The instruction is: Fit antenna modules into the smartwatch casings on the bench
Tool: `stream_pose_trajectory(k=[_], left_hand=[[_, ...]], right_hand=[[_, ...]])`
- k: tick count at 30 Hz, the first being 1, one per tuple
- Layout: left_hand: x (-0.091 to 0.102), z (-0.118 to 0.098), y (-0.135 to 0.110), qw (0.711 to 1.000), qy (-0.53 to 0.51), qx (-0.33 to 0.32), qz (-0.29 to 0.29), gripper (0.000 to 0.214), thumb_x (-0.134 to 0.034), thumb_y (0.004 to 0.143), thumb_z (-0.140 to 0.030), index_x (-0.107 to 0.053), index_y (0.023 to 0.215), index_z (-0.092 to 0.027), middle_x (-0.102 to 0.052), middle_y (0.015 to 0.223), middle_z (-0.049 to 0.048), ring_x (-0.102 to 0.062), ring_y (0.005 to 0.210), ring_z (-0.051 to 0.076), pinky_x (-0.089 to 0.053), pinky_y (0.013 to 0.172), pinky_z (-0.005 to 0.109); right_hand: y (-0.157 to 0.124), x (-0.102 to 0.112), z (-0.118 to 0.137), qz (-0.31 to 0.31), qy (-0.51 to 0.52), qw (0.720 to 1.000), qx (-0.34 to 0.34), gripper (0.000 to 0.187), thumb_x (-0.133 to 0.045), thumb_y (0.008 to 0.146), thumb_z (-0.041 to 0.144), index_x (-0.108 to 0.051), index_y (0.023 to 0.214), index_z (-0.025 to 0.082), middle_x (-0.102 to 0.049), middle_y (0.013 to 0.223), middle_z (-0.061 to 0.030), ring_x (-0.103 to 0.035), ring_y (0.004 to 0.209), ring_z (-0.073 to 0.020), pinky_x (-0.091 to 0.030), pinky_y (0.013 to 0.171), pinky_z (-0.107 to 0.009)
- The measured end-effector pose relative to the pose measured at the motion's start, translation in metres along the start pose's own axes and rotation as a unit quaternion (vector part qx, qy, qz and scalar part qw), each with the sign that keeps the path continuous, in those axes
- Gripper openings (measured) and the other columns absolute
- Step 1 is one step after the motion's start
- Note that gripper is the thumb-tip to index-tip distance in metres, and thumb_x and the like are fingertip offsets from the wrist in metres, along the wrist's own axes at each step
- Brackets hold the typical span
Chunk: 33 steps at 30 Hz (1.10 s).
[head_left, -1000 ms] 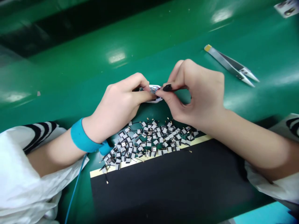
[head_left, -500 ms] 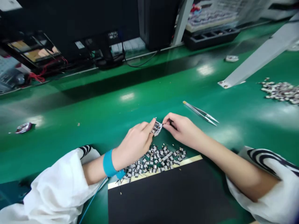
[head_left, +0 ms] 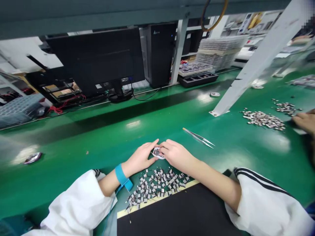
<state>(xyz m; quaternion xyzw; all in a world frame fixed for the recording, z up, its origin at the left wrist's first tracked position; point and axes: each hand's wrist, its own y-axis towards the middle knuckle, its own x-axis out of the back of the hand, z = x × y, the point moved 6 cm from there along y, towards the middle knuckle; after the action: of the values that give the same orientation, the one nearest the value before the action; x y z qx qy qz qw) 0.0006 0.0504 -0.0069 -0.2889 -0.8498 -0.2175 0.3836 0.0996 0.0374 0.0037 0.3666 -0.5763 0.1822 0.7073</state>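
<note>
L hand [head_left: 139,159] and R hand [head_left: 175,156] close together, fingertips pinching small circuit module [head_left: 156,153] between them for steady hold above green bench [head_left: 73,141], blue ESD strap [head_left: 120,174] on L wrist prob. for grounding, wired chips [head_left: 157,186] heaped just below within easy reach, tweezers [head_left: 198,138] laid aside to R.

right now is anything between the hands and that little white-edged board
Nothing visible stands in the way: the left hand and right hand are both on the small white-edged circuit board. The heap of small components lies below the hands, and the steel tweezers lie off to the right.
</note>
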Motion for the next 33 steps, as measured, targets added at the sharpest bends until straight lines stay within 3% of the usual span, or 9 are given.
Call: stream_pose_trajectory(k=[4, 10, 18, 22, 28, 33], left_hand=[[0.0, 0.005, 0.0, 0.999, -0.029, 0.018, -0.035, 0.062, -0.061, 0.072, -0.021, -0.032, 0.126, -0.018, -0.054, 0.111, 0.0064, -0.047, 0.106, 0.023, -0.037, 0.095, 0.042], [0.0, 0.006, 0.001, 0.992, -0.118, 0.031, -0.045, 0.071, -0.064, 0.068, -0.015, -0.026, 0.128, -0.019, -0.055, 0.106, 0.0063, -0.059, 0.081, 0.013, -0.051, 0.078, 0.027], [-0.003, 0.009, 0.001, 0.984, -0.172, 0.044, -0.029, 0.074, -0.066, 0.064, -0.014, -0.027, 0.127, -0.018, -0.057, 0.103, 0.006, -0.058, 0.08, 0.012, -0.05, 0.079, 0.027], [-0.003, 0.006, 0.001, 0.984, -0.174, 0.041, -0.026, 0.071, -0.066, 0.064, -0.014, -0.03, 0.125, -0.016, -0.058, 0.102, 0.0058, -0.058, 0.083, 0.013, -0.049, 0.081, 0.027], [0.002, 0.005, 0.001, 0.981, -0.176, 0.049, -0.063, 0.063, -0.065, 0.066, -0.015, -0.033, 0.12, -0.017, -0.058, 0.101, 0.0053, -0.059, 0.08, 0.013, -0.05, 0.078, 0.026], [0.005, 0.005, 0.0, 0.98, -0.169, 0.052, -0.091, 0.06, -0.065, 0.062, -0.012, -0.038, 0.115, -0.018, -0.058, 0.096, 0.0031, -0.058, 0.076, 0.012, -0.05, 0.077, 0.026]], right_hand=[[0.004, 0.003, 0.007, -0.009, -0.069, 0.998, 0.01, 0.013, -0.047, 0.075, 0.006, -0.06, 0.075, 0.006, -0.055, 0.071, -0.0094, -0.05, 0.071, -0.0208, -0.043, 0.068, -0.034], [0.011, 0.008, 0.007, -0.042, -0.099, 0.994, 0.036, 0.012, -0.046, 0.078, 0.011, -0.058, 0.077, 0.009, -0.053, 0.068, -0.0069, -0.049, 0.067, -0.0184, -0.041, 0.064, -0.031], [0.013, 0.008, 0.005, -0.064, -0.068, 0.994, 0.051, 0.022, -0.042, 0.083, 0.02, -0.058, 0.069, 0.013, -0.053, 0.065, -0.0049, -0.047, 0.064, -0.0152, -0.04, 0.063, -0.028], [0.013, 0.004, 0.004, -0.069, -0.044, 0.996, 0.028, 0.017, -0.047, 0.081, 0.021, -0.058, 0.071, 0.012, -0.055, 0.067, -0.0041, -0.048, 0.066, -0.0145, -0.041, 0.065, -0.026], [0.009, 0.005, -0.001, -0.063, -0.039, 0.997, -0.004, 0.007, -0.053, 0.077, 0.013, -0.059, 0.073, 0.014, -0.056, 0.068, -0.0017, -0.05, 0.066, -0.0137, -0.042, 0.062, -0.024], [0.013, 0.009, 0.005, -0.067, -0.075, 0.995, -0.02, 0.013, -0.048, 0.077, 0.006, -0.059, 0.071, 0.01, -0.056, 0.068, -0.0072, -0.048, 0.065, -0.0186, -0.041, 0.06, -0.03]])
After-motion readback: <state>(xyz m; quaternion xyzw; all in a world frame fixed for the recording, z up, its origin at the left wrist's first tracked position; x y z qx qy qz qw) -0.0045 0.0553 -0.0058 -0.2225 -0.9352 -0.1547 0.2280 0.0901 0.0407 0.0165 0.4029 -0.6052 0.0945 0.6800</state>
